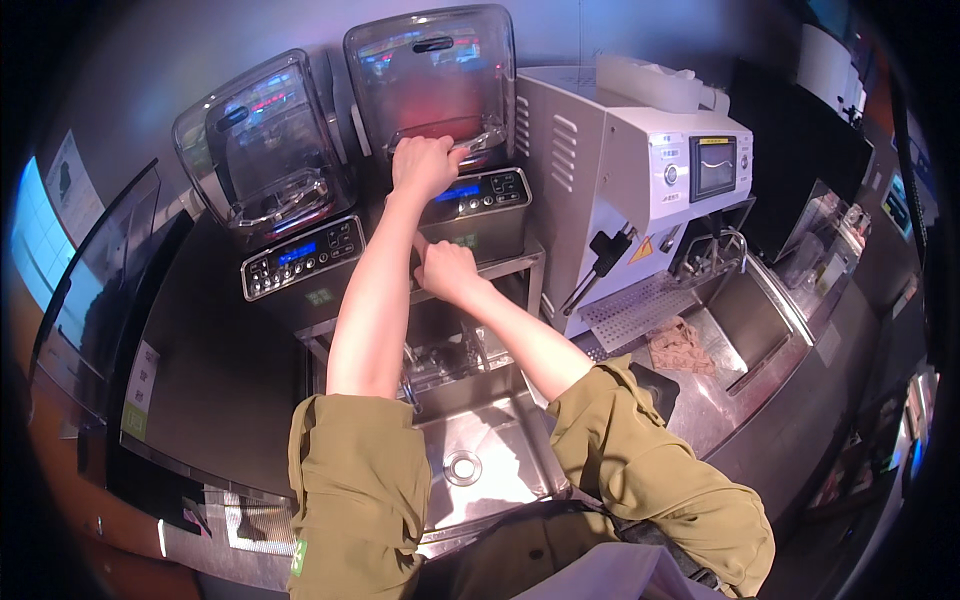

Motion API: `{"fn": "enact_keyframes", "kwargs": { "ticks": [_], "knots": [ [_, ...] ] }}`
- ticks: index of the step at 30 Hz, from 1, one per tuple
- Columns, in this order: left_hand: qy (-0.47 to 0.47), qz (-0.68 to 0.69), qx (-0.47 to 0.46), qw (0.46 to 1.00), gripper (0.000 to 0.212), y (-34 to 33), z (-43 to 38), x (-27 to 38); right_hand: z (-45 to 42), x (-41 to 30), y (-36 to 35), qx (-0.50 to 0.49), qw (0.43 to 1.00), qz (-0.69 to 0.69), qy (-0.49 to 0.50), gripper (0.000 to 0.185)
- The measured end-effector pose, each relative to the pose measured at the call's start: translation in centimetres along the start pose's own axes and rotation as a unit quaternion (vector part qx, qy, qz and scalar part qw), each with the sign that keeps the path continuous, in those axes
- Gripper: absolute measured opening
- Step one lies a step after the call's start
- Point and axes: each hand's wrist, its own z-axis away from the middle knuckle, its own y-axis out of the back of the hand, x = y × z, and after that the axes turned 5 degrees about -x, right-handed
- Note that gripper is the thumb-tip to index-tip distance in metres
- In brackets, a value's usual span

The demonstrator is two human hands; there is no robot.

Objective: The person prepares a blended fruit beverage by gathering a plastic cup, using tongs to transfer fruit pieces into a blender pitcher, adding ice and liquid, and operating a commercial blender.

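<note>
Two countertop blenders stand side by side under clear sound covers. My left hand (426,169) is curled over the front lower edge of the right blender's cover (431,75), at its metal handle; a blurred red mass shows inside. Below it, my right hand (448,270) is at the front of that blender's base (487,232), fingers bent and one finger pointing up, its tip hidden behind my left forearm. The base's control panel (499,187) has a lit blue display. The left blender's cover (259,142) is down, and its panel (304,255) is lit too.
A steel sink (495,457) lies below my arms. To the right stands a white machine (577,187) with a black-handled lever (604,251) and a perforated drip tray (637,311). A brown cloth (679,345) lies beside a second sink (739,330). A dark counter (217,360) is at left.
</note>
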Motion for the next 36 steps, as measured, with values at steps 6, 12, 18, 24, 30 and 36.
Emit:
{"fn": "enact_keyframes", "kwargs": {
  "ticks": [6, 12, 18, 24, 30, 36],
  "knots": [
    [-0.011, -0.002, 0.017, 1.0, 0.032, -0.3, -0.2, -0.2, -0.4, 0.0, -0.2, -0.001, 1.0, 0.02, 0.014, 0.048],
    [-0.004, 0.011, 0.008, 1.0, 0.033, 0.0, -0.1, 0.2, -0.8, 0.1, -1.6, 0.04, 0.999, 0.02, 0.004, 0.036],
    [-0.001, 0.003, 0.013, 1.0, 0.033, 0.0, 0.0, 0.0, -1.3, -0.9, -2.9, 0.048, 0.997, 0.061, 0.003, 0.023],
    [0.011, 0.005, 0.011, 1.0, 0.034, 0.1, 0.2, 0.1, -1.3, -1.0, -3.3, 0.04, 0.996, 0.076, -0.013, 0.018],
    [0.004, 0.004, 0.012, 1.0, 0.034, 0.0, -0.1, 0.1, -1.3, -0.8, -3.2, 0.046, 0.994, 0.099, 0.0, 0.015],
    [-0.001, 0.004, 0.014, 1.0, 0.034, -0.1, -0.1, 0.0, -1.2, -1.0, -3.2, 0.044, 0.996, 0.08, -0.014, 0.017]
  ]
}}
